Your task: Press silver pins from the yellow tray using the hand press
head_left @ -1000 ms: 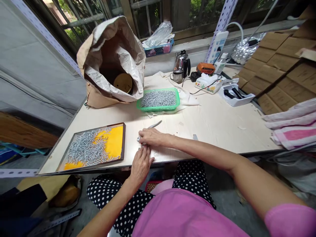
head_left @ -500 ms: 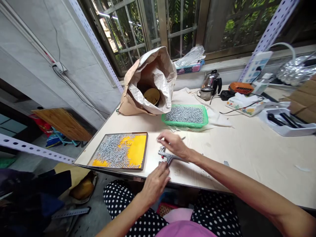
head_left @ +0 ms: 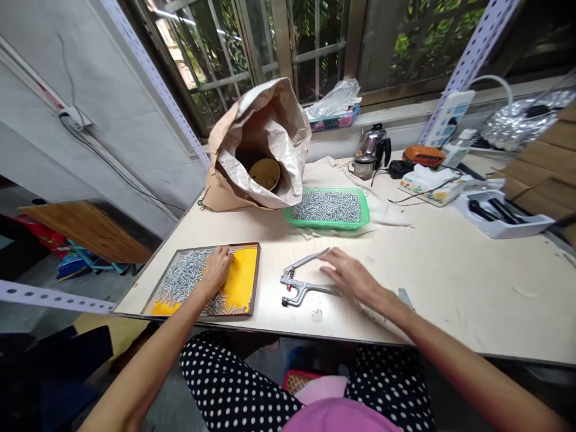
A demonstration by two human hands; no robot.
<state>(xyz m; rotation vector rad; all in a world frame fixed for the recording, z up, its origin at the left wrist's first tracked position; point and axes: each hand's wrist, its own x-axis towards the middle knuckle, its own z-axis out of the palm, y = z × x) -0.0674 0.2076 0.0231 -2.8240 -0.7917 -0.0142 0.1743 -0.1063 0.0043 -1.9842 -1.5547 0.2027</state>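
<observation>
My left hand [head_left: 218,267] reaches into a shallow brown-rimmed tray [head_left: 258,273] with a yellow bottom, its fingers pinched together at the edge of a heap of small silvery screws [head_left: 182,273]. Whatever is between those fingertips is hidden. On the table to the right of the tray lies a pair of grey metal snap pliers [head_left: 299,289], its handles spread apart. My right hand [head_left: 353,277] hovers by the handle ends, palm down, slightly blurred, with fingers stretched out and not wrapped around the pliers.
A green plastic basket [head_left: 365,217] full of similar metal pieces stands behind the pliers. Left of it, an open paper sack [head_left: 220,195] leans with a round container inside. A tissue box [head_left: 427,187], metal pot [head_left: 372,144] and white tray [head_left: 531,227] are at the back right.
My left hand has left the pliers and moved left into the tray of screws. My right hand has drawn back right from the pliers' head towards the handles, which now show spread.
</observation>
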